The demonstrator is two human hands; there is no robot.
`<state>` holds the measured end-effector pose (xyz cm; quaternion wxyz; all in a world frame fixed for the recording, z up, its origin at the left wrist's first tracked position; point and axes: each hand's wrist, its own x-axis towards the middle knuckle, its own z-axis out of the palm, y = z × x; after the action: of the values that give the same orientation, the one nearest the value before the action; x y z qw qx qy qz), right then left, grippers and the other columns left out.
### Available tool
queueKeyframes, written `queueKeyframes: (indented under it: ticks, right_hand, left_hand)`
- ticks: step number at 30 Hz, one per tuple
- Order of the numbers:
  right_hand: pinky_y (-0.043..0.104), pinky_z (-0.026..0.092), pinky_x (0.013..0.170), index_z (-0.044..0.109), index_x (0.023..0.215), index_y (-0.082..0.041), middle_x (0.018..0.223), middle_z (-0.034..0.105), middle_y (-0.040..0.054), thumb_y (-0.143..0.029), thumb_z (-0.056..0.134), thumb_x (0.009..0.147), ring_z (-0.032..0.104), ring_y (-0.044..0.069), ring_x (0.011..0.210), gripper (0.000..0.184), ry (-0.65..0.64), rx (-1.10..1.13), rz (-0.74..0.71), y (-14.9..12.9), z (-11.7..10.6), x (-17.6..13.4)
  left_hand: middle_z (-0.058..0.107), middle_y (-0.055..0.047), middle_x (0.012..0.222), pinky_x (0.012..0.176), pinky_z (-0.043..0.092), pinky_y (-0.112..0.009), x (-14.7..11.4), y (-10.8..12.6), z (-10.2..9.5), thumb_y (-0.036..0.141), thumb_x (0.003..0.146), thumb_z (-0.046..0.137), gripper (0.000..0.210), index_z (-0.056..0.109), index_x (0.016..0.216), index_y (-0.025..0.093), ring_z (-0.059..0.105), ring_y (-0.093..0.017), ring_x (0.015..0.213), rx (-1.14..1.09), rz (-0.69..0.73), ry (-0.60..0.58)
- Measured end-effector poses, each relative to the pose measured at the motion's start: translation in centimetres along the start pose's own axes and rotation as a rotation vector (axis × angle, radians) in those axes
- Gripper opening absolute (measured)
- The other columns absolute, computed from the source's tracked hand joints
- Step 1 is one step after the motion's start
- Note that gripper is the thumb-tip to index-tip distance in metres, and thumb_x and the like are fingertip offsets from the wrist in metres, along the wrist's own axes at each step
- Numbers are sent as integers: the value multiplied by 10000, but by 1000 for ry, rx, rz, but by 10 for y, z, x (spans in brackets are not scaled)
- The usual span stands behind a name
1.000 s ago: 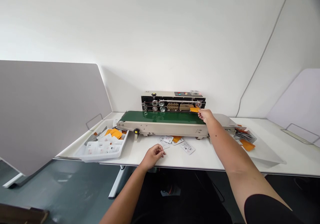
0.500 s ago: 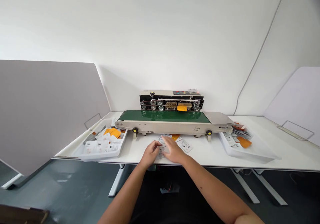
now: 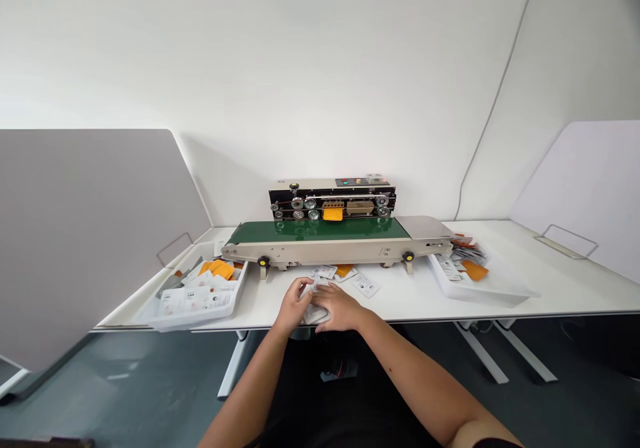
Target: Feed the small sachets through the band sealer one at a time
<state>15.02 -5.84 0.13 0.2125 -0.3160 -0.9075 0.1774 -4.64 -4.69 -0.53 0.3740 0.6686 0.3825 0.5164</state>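
Low over the table's front edge, both my hands meet around a white printed packet [image 3: 315, 313]. My left hand [image 3: 293, 307] has its fingers curled at the packet's left side. My right hand [image 3: 341, 308] reaches across from the right, fingers over the packet's upper part and thumb near its lower edge. Part of the packet is hidden under the fingers. Just beyond lie more white printed packets [image 3: 366, 285] and an orange-yellow one [image 3: 344, 271], loose on the table.
Behind the hands stands a band sealing machine [image 3: 333, 198] with a green conveyor belt [image 3: 320, 231]; an orange-yellow pouch [image 3: 333, 214] hangs in its rollers. White plastic trays of packets stand left [image 3: 235, 307] and right [image 3: 490, 295]. Grey panels [image 3: 85, 235] flank the table.
My right hand has come down over the packet, its fingers now lower and across it. The orange-yellow pouch has travelled left along the sealing machine. The whole view has shifted slightly.
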Motion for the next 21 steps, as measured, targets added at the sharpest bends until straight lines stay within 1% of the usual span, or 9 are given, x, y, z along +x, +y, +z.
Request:
queueKeyframes:
  ticks: [2, 4, 6, 8, 10, 13, 16, 18, 21]
  right_hand:
    - [498, 218, 1204, 603, 1364, -329, 1391, 606, 49, -403, 787, 759, 434, 296, 1392, 637, 19, 67, -70, -1, 0, -1]
    - [444, 318, 1163, 695, 1245, -318, 1267, 686, 34, -331, 694, 847, 519, 256, 1320, 398, 64, 176, -114, 1, -1, -3]
    - [429, 402, 1107, 743, 1151, -292, 1193, 716, 40, -326, 612, 911, 585, 245, 1240, 275, 158, 317, -71, 6, -2, -5]
    - [438, 459, 1051, 757, 1095, -258, 1171, 716, 61, -387, 597, 926, 633, 254, 1154, 266, 297, 454, 36, 13, -2, -7]
    - [443, 507, 993, 734, 1112, -230, 1152, 710, 79, -462, 613, 912, 660, 263, 1083, 329, 422, 591, 171, 21, 0, -6]
    - [427, 567, 887, 650, 1202, -218, 1119, 701, 88, -533, 643, 872, 685, 265, 995, 457, 524, 780, 350, 29, 7, -4]
    - [388, 591, 793, 602, 1197, -233, 1063, 697, 71, -520, 704, 819, 691, 247, 910, 486, 526, 848, 371, 31, 11, -3]
    - [370, 592, 739, 591, 1168, -231, 984, 697, 55, -500, 731, 794, 688, 237, 853, 482, 481, 874, 347, 30, 12, -4]
    - [361, 582, 726, 602, 1165, -219, 944, 698, 49, -489, 727, 794, 683, 233, 840, 476, 386, 879, 314, 28, 10, -6]
  left_hand:
    - [639, -72, 1118, 1113, 389, -402, -1, 2, 0, 310, 863, 617, 218, 613, 1051, 200, 582, -235, 1168, 9, -17, 1]
    - [644, -69, 1100, 1099, 401, -394, -1, 4, -1, 321, 858, 627, 215, 617, 1036, 201, 588, -236, 1156, 12, -26, 3]
    - [650, -72, 1093, 1102, 398, -390, -1, 5, -2, 345, 859, 637, 222, 625, 1026, 199, 585, -238, 1158, 12, -21, 1]
    - [653, -78, 1097, 1100, 401, -393, 0, 6, -2, 382, 878, 625, 237, 634, 1024, 196, 586, -240, 1157, 6, -21, -7]
    - [653, -80, 1098, 1096, 407, -399, 0, 5, -2, 409, 893, 612, 252, 637, 1023, 195, 591, -239, 1147, -4, -22, -9]
    - [652, -77, 1109, 1103, 404, -403, 0, 5, -1, 400, 884, 635, 256, 639, 1037, 195, 587, -238, 1154, 11, 2, -14]
    - [659, -95, 1142, 1028, 461, -405, -2, 8, 1, 377, 870, 660, 318, 632, 1126, 192, 608, -251, 1107, 82, 4, -69]
    - [667, -112, 1175, 978, 489, -402, -4, 13, 2, 365, 868, 667, 387, 612, 1209, 190, 626, -264, 1083, 114, 1, -140]
    - [665, -112, 1246, 1001, 480, -401, -7, 22, 3, 356, 878, 660, 454, 578, 1299, 207, 624, -279, 1131, 100, 23, -232]
